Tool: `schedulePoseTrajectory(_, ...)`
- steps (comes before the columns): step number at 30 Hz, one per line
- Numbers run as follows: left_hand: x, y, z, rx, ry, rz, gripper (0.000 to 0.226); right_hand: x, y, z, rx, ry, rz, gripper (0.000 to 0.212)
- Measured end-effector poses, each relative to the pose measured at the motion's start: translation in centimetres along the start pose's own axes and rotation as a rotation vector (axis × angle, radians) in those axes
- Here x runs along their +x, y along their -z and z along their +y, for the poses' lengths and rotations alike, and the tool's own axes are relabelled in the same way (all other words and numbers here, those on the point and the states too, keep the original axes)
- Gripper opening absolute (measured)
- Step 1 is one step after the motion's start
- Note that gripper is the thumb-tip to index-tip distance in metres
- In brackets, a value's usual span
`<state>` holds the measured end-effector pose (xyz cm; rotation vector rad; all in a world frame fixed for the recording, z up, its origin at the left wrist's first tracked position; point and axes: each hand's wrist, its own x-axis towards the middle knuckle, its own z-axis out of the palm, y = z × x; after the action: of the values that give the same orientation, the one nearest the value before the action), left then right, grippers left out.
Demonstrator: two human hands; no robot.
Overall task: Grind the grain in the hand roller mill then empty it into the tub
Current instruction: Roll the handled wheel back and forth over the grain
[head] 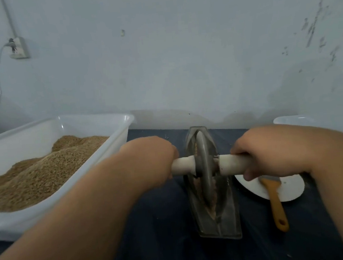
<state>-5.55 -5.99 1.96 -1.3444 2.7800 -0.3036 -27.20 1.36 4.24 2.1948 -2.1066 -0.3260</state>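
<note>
The hand roller mill (215,215) is a grey boat-shaped metal trough on the dark table, with a grey disc wheel (203,160) standing in its groove among brownish ground grain. A pale wooden axle (231,164) runs through the wheel. My left hand (154,158) grips the axle's left end and my right hand (257,153) grips its right end. The white plastic tub (123,132) stands to the left, holding a heap of ground brown grain (35,175).
A white plate (290,190) lies right of the mill with a brush with an orange handle (277,207) resting on it. Another white container (290,119) sits at the back right. A wall with a socket (18,47) rises close behind the table.
</note>
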Motion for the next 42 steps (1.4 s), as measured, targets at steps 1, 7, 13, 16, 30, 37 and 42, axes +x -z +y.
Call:
schedulePoseTrajectory(1, -0.3, 0.1, 0.0, 0.000, -0.002, 0.005, 0.010, -0.1, 0.0, -0.1, -0.011, 0.005, 0.005, 0.017)
schedulePoseTrajectory(7, 2.4, -2.3, -0.2, -0.138, 0.082, 0.131, 0.020, 2.4, -2.2, 1.0, 0.036, -0.052, 0.061, 0.016)
schedulePoseTrajectory(13, 6.4, -7.1, -0.9, -0.249, 0.131, 0.370, 0.051, 6.6, -6.5, 2.1, 0.066, -0.228, 0.486, 0.033)
schedulePoseTrajectory(16, 7.0, -8.0, -1.3, -0.284, 0.141, 0.409, 0.050, 7.1, -7.1, 2.1, 0.016, -0.242, 0.559, 0.032)
schedulePoseTrajectory(30, -1.4, 0.9, -0.2, 0.037, -0.039, 0.021, 0.024, -1.0, 0.7, 1.1, -0.004, 0.015, -0.134, 0.023)
schedulePoseTrajectory(37, 2.1, -2.2, -0.9, -0.083, 0.010, 0.092, 0.037, 2.9, -2.7, 1.6, 0.079, -0.083, 0.066, 0.015)
schedulePoseTrajectory(42, 5.9, -6.1, -1.5, -0.226, 0.080, 0.265, 0.054, 5.9, -6.6, 1.8, 0.026, -0.191, 0.412, 0.055)
